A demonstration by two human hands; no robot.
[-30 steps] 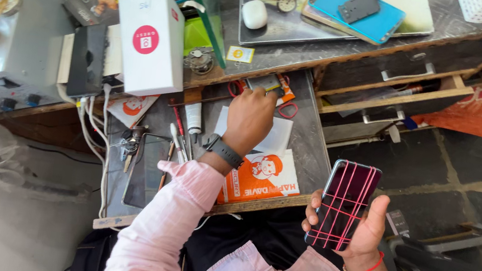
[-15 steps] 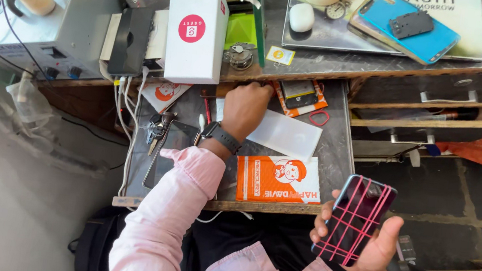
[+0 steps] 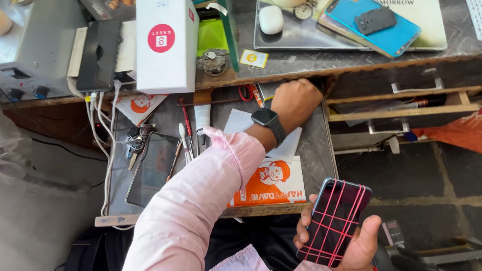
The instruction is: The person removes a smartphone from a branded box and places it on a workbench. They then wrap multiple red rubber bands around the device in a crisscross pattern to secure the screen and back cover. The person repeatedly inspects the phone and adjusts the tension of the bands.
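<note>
The left hand [image 3: 295, 102] is reaching deep into the open drawer [image 3: 323, 157], its fingers hidden under the surface [image 3: 297, 66] edge, so their spread cannot be told. The right hand [image 3: 355, 245] is holding a phone [image 3: 334, 222] with red stripes, fingers wrapped around its edges, above the lap. An orange packet [image 3: 271, 184] is lying behind the left wrist; the drawer's right side is showing bare room.

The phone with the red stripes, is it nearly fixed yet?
Not yet, it seems. The phone is out and held in the right hand. The left hand is reaching into the back of the open drawer among the tools. Nothing on the phone looks opened or changed so far.
</note>
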